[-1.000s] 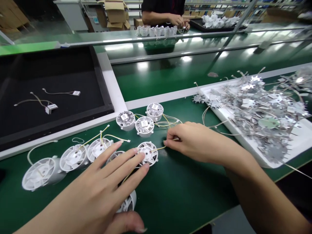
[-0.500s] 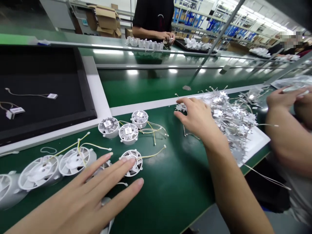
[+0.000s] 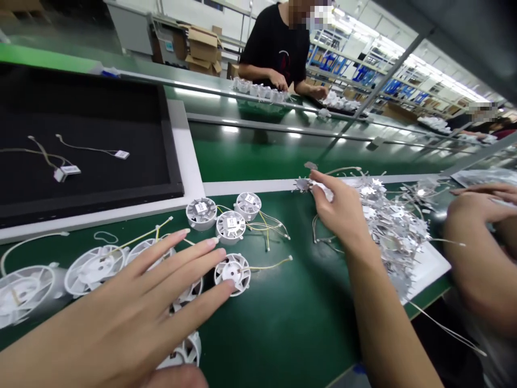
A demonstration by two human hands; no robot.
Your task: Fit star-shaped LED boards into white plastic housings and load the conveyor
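Observation:
My left hand [image 3: 133, 312] lies flat with its fingers spread over several white round fan-like housings [image 3: 95, 264]; its fingertips touch one housing [image 3: 232, 269] that trails a yellow wire [image 3: 270, 265]. My right hand [image 3: 341, 213] reaches to the left end of a pile of star-shaped metal plates [image 3: 391, 221] heaped on a white tray [image 3: 428, 264]. Its thumb and fingers pinch one plate [image 3: 323, 188] at the pile's edge. Three smaller housings with labelled plates [image 3: 230, 225] sit between my hands.
A black tray [image 3: 100, 118] at the left holds wired plates [image 3: 67, 171]. Another person's hand [image 3: 476, 205] rests by the pile at the right. Across the green conveyor [image 3: 262, 151] a person in a black shirt [image 3: 278, 54] handles white housings [image 3: 258, 89].
My right hand left the yellow wire by the housing and reached right to the plate pile, where it now pinches a plate. My left hand stayed spread on the housings. The view tilted up.

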